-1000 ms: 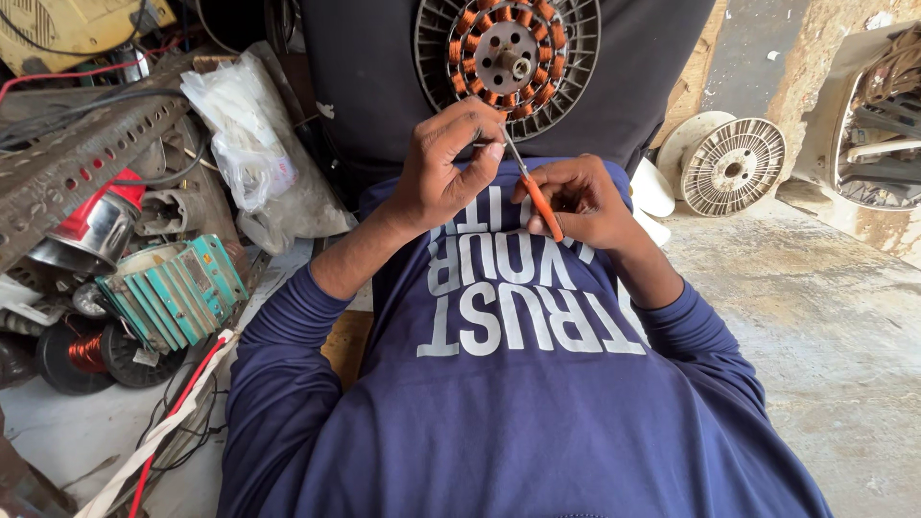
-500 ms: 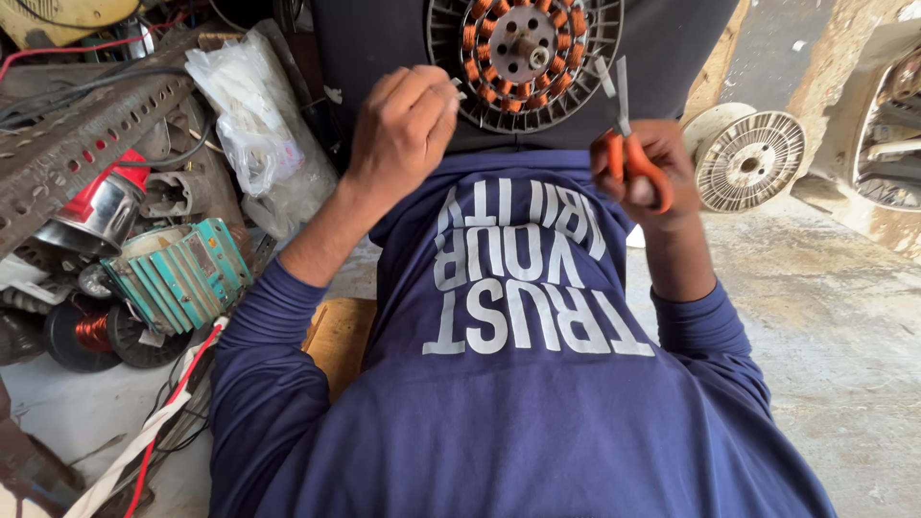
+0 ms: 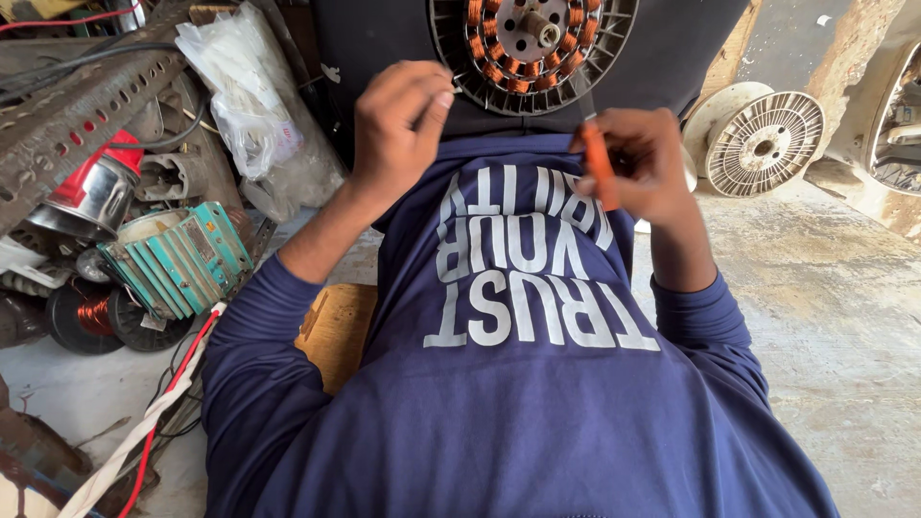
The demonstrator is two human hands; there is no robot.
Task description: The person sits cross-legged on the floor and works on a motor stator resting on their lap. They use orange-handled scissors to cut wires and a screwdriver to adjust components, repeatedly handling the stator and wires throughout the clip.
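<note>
A round fan stator [image 3: 531, 48] with copper windings lies on my dark lap, just past my navy printed shirt. My left hand [image 3: 398, 125] is pinched at the stator's left rim, fingertips together; whether a fine wire is between them I cannot tell. My right hand [image 3: 645, 163] grips orange-handled scissors [image 3: 597, 163] below the stator's right rim, blades pointing up toward it.
To the left are a perforated metal angle bar [image 3: 82, 105], a clear plastic bag [image 3: 251, 105], a teal finned motor body [image 3: 177, 261], a red-and-steel can [image 3: 91, 192] and copper-wound coils [image 3: 91, 317]. A second stator disc [image 3: 763, 144] lies on the concrete at right. A wooden block [image 3: 336, 331] sits beneath me.
Both hands have risen from my chest to the stator. The left went to its left rim; the right, with the scissors, swung out to the right and then in under the stator's right rim.
</note>
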